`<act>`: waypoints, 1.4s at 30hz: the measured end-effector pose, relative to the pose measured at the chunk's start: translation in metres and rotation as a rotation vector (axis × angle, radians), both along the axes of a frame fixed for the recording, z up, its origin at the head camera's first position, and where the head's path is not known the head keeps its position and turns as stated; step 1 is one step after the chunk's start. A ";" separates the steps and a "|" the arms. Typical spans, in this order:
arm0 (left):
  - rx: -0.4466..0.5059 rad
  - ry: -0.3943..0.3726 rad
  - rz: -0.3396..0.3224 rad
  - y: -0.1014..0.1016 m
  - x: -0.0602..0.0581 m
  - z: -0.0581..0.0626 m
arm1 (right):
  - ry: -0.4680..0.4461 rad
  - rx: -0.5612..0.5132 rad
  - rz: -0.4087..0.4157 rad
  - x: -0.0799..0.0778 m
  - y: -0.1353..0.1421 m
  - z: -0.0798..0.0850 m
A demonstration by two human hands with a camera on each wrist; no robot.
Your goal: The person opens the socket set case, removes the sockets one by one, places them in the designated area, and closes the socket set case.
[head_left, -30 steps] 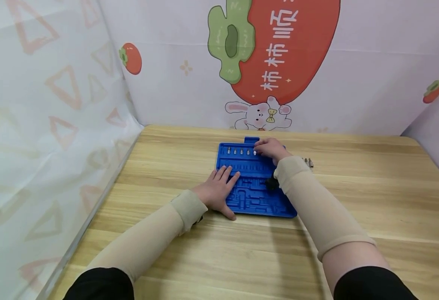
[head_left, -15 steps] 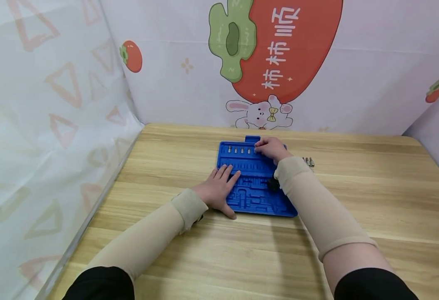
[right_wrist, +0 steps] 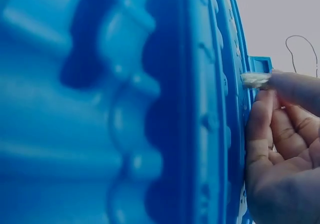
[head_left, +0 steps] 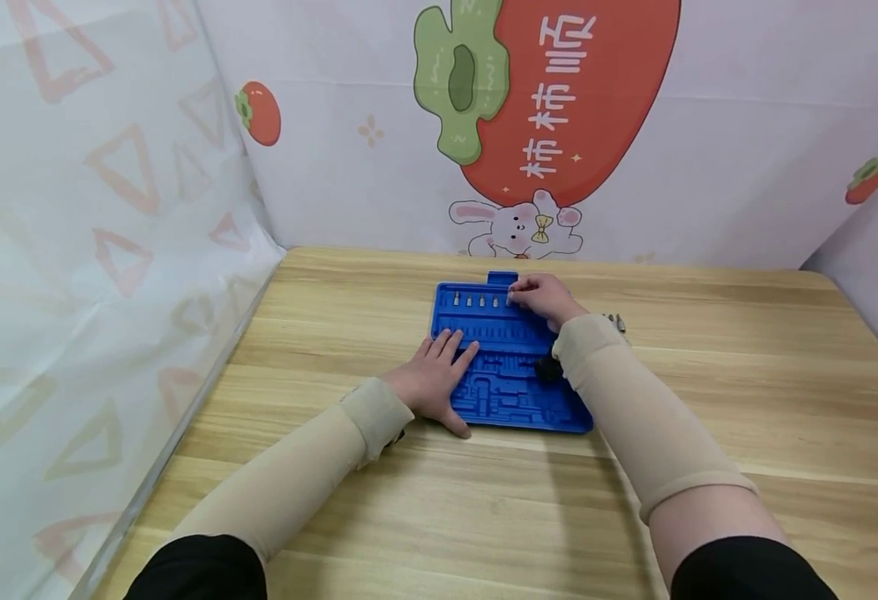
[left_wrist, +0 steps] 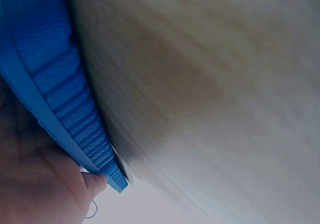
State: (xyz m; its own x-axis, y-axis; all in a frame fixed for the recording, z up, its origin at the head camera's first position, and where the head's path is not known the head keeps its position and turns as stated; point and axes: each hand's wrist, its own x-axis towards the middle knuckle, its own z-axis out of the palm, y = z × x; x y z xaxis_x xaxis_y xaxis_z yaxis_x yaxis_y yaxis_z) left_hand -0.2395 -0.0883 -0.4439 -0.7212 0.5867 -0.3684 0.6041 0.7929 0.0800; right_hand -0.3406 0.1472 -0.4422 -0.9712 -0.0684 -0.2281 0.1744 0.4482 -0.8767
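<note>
While our left hand lies spread over the edge of the blue tray on the tabletop, our right hand pinches a metal piece at the tray's far row, and on the backdrop we read sideways white characters, "柿柿顺".

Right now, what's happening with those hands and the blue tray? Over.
Right hand: pinching small metal piece at blue tray. Left hand: spread across tray's left edge. Four metal pieces in far row; no obstruction visible.

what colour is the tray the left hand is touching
Blue all over; the tray shows best in the head view.
</note>
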 end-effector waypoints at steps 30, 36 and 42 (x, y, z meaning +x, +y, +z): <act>0.033 -0.012 -0.011 -0.002 -0.003 -0.004 | 0.033 -0.168 -0.094 0.018 0.064 0.026; 0.033 -0.019 -0.008 -0.001 -0.003 -0.004 | 0.015 -0.192 -0.081 0.023 0.095 0.022; 0.027 -0.022 -0.010 -0.002 -0.003 -0.004 | 0.025 -0.139 -0.078 0.030 0.123 0.019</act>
State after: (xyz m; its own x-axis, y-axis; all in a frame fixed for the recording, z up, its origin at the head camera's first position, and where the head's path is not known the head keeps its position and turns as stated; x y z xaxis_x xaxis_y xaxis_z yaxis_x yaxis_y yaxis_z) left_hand -0.2425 -0.0902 -0.4474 -0.7068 0.6043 -0.3678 0.6102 0.7838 0.1150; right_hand -0.3105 0.2697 -0.4230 -0.9801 -0.0222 -0.1973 0.1811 0.3078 -0.9341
